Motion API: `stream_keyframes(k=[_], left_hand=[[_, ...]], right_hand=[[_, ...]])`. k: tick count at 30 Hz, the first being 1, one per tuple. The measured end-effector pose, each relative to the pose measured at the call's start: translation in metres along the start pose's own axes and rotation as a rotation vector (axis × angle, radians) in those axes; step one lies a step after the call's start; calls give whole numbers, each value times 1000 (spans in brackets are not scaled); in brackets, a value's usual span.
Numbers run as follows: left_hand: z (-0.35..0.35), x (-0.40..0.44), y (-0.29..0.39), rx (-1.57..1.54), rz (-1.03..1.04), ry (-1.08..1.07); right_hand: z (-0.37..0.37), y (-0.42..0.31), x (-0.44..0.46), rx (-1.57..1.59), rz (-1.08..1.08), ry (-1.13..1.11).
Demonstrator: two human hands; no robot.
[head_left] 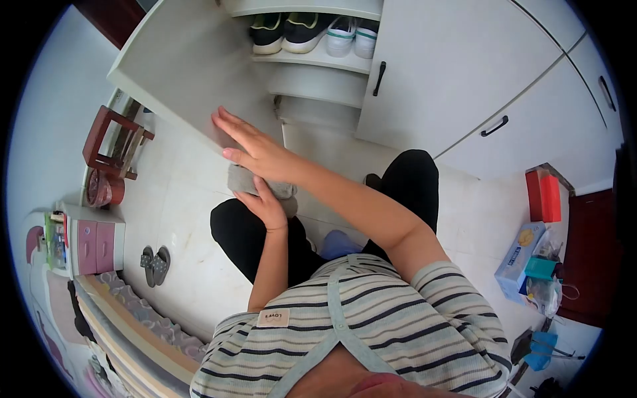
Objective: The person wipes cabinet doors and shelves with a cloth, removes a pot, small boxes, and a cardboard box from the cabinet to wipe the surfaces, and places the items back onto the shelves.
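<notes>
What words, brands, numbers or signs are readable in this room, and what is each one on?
"LOVE", with a last character I cannot make out: on the patch of the striped shirt.
Small print under it on the patch: too blurred to read.
Printing on the blue box: too small and blurred to read.
I can read no other text.

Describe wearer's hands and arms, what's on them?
Both the left hand and right hand are gloveless, forearms uncovered. A thin line, likely a band or cord, circles the left wrist; none shows on the right. The short sleeves are pale with dark and greyish stripes.
</notes>
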State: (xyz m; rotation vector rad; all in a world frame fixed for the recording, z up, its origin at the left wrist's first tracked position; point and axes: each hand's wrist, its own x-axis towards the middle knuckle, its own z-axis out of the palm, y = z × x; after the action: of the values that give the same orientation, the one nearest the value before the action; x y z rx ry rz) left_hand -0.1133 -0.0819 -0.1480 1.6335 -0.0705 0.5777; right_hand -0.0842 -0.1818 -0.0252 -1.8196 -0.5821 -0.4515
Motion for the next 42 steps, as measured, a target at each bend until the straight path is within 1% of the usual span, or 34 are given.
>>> stream_keyframes(k=[2, 3, 4, 5, 6, 8, 10, 11, 13, 14, 15, 16, 17, 18, 19, 20, 21, 22, 23, 24, 25, 27, 28, 30, 31, 33, 34, 36, 37, 38, 39, 40, 42], left_hand=[[-8, 20, 9, 121, 15, 44], [-12, 27, 8, 75, -86, 74], [-13, 35, 7, 21, -184, 98], [-13, 41, 17, -37, -182, 131], [-14, 48, 20, -99, -125, 140], [-19, 63, 16, -131, -155, 219], [-22, 73, 12, -194, -146, 252], [-25, 73, 18, -152, -243, 257], [-22, 66, 25, -189, -219, 267], [-19, 61, 31, -214, -193, 283], [-13, 53, 47, -319, -161, 228], [-5, 47, 59, -335, -155, 222], [2, 40, 70, -372, -232, 103], [7, 32, 82, -406, -306, -11], [11, 24, 95, -423, -389, -171], [15, 18, 105, -393, -355, -362], [23, 13, 111, -483, -371, -511], [29, 14, 119, -481, -361, -516], [34, 17, 130, -394, -211, -795], [41, 18, 138, -302, -60, -1077], [49, 20, 141, -297, -60, -1101], [68, 22, 144, -167, 171, -1131], [76, 28, 151, -174, 168, -1149], [91, 43, 168, -227, 164, -1243], [102, 50, 166, -237, 160, -1243], [124, 58, 159, -242, 130, -1065], [137, 62, 153, -248, 122, -1063], [170, 73, 138, -275, 221, -1000], [186, 77, 130, -280, 227, -990], [204, 80, 121, -270, 235, -987], [220, 82, 114, -260, 240, -983], [236, 81, 108, -267, 239, -971], [266, 77, 98, -307, 133, -1013]], right_hand=[[3, 1, 3, 106, 85, -97], [2, 1, 0, 102, 76, -96], [-4, 0, -6, 31, 103, -159], [-15, 1, -12, -49, 135, -218], [-29, 1, -19, -71, 132, -208], [-57, 2, -37, -188, 197, -38], [-90, 14, -52, -88, 378, 119], [-99, 17, -61, -102, 377, 119], [-105, 18, -80, -224, 393, 146], [-96, 13, -87, -249, 346, 44], [-82, 6, -95, -275, 299, -57], [-65, 7, -106, -289, 216, -105], [-50, 9, -116, -299, 136, -155], [-41, 5, -119, -307, 129, -156], [-36, 3, -121, -175, 162, -116], [-34, 2, -122, -41, 191, -76], [-35, 0, -124, 124, 407, 92], [-45, -1, -125, 202, 492, 246], [-58, -4, -127, 284, 581, 410], [-71, -7, -133, 361, 605, 491], [-85, -11, -139, 439, 626, 572], [-117, -31, -149, 455, 604, 665], [-130, -39, -153, 498, 572, 777], [-171, -51, -163, 237, 452, 970], [-196, -63, -160, 115, 384, 1067], [-256, -68, -161, -361, 331, 1308], [-283, -80, -156, -524, 285, 1356], [-347, -75, -158, -769, 100, 1388], [-380, -69, -160, -769, 88, 1384], [-411, -59, -162, -1062, 82, 1324], [-429, -48, -160, -1354, 77, 1245], [-433, -37, -156, -1356, 65, 1236], [-437, -19, -138, -1643, -37, 1211]])
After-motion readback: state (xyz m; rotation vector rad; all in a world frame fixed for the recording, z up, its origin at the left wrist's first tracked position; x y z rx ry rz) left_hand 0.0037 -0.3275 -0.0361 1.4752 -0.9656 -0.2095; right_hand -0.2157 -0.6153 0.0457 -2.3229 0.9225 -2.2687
